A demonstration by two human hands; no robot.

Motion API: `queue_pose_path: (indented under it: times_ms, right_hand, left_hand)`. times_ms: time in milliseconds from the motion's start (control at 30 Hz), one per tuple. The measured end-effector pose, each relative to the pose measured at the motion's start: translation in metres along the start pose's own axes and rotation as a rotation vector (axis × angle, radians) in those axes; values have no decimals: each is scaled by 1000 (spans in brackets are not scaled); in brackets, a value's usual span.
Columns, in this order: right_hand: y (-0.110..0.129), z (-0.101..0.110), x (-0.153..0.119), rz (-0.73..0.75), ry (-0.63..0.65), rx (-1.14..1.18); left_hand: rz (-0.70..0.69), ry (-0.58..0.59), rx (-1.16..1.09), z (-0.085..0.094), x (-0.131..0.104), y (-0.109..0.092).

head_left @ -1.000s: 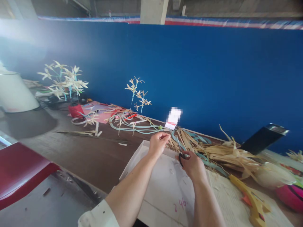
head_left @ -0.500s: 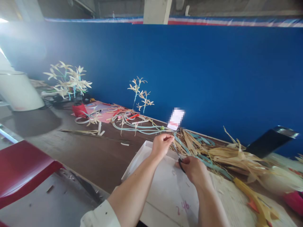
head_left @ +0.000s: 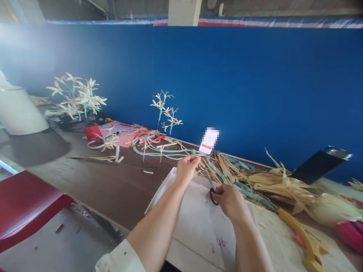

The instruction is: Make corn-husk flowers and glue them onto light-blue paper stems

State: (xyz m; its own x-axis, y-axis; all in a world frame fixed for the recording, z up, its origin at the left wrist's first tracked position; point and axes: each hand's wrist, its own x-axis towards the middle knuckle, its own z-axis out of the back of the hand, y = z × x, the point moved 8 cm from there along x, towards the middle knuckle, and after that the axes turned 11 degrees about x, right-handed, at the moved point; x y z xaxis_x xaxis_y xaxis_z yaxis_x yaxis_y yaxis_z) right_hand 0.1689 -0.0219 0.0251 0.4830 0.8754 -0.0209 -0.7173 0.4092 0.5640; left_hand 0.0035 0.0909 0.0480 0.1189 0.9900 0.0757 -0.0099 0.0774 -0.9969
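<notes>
My right hand (head_left: 231, 200) grips a pair of scissors (head_left: 212, 187) by the black handles, with the metal blades pointing up and away over the back edge of a white shallow box lid (head_left: 195, 211). My left hand (head_left: 187, 169) is closed in a pinch to the left of the blades, above the lid's far side. Whatever sits between its fingertips is too small to make out. Just beyond both hands lie dry straw-like husk strips (head_left: 224, 168) and pale blue-green ribbon (head_left: 241, 187).
At the right are a yellow glue gun (head_left: 304, 236), husks (head_left: 272, 185) and a black flask-like cylinder (head_left: 320, 164). A phone-like lit screen (head_left: 208, 141) leans by the blue wall (head_left: 255, 87). Husk flowers in a red pot (head_left: 92, 132) stand left, near a white bucket (head_left: 22, 111) and red chair (head_left: 28, 204).
My left hand has drawn slightly left, away from the scissors. My right hand still holds the scissors, and the whole view has shifted a little.
</notes>
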Motion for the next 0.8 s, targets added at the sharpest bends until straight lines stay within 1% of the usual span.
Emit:
queue_pose_path:
  times_ms: [100, 300, 400, 500, 567, 667, 800]
  right_hand:
    - [-3, 2, 0, -39, -3, -43]
    - [-8, 19, 0, -119, -136, -30]
    - [-10, 21, 1, -109, -143, -23]
    - [-10, 26, 3, -54, -173, -5]
    - [-14, 35, 3, -47, -246, 19]
    - [-22, 50, 4, -81, -344, 16]
    - [-28, 54, 7, -84, -343, -45]
  left_hand:
    - [-20, 0, 5, 0, 1, 0]
    - [-31, 6, 22, -1, -1, -2]
    - [-38, 17, 47, -1, -1, -2]
    - [-39, 17, 47, -2, -1, 0]
    - [-37, 17, 39, -3, 0, 1]
    - [-25, 16, 33, -4, -1, 1]
    - [1, 1, 54, -4, -5, -2]
